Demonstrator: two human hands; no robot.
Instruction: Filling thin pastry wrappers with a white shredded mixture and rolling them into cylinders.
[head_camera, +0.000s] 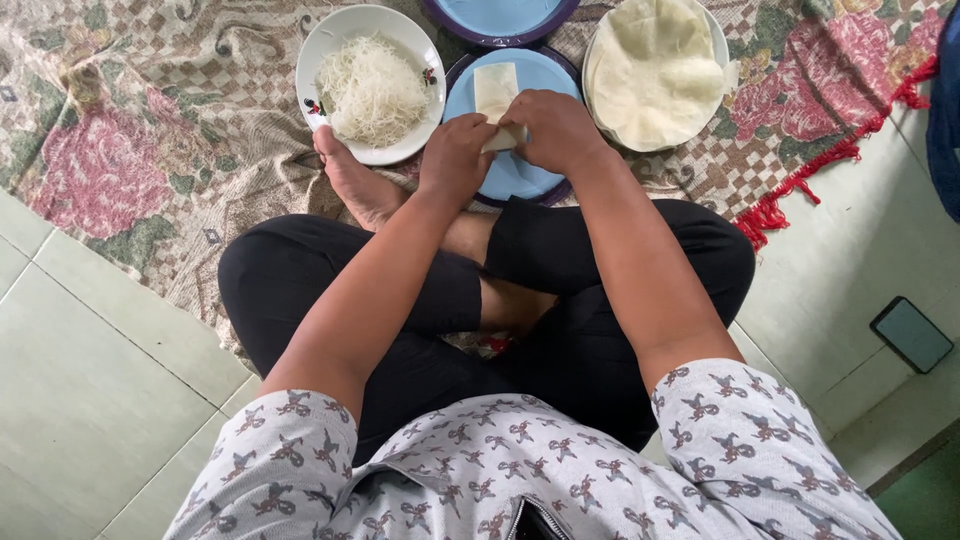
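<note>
Pale green floor tiles (90, 400) lie under a person sitting cross-legged in black trousers (590, 340) and a grey patterned shirt (470, 470), with a flowered woven mat (130, 130) spread ahead of the knees. A dark phone (911, 334) rests on the tiles off to the right. Beyond the bare foot (355, 185), both hands meet over a blue plate (520, 175): the left hand (455, 160) and the right hand (555, 130) are close together, fingers pinched on the near end of a pale wrapper sheet (496, 92) that lies lengthwise on that plate. Just left of it sits a white bowl (320, 60) of thin white noodles (372, 92). To the right, a white dish (722, 50) holds a stack of round wrappers (652, 70). Farthest off, a second blue plate (500, 18) touches the top edge.
</note>
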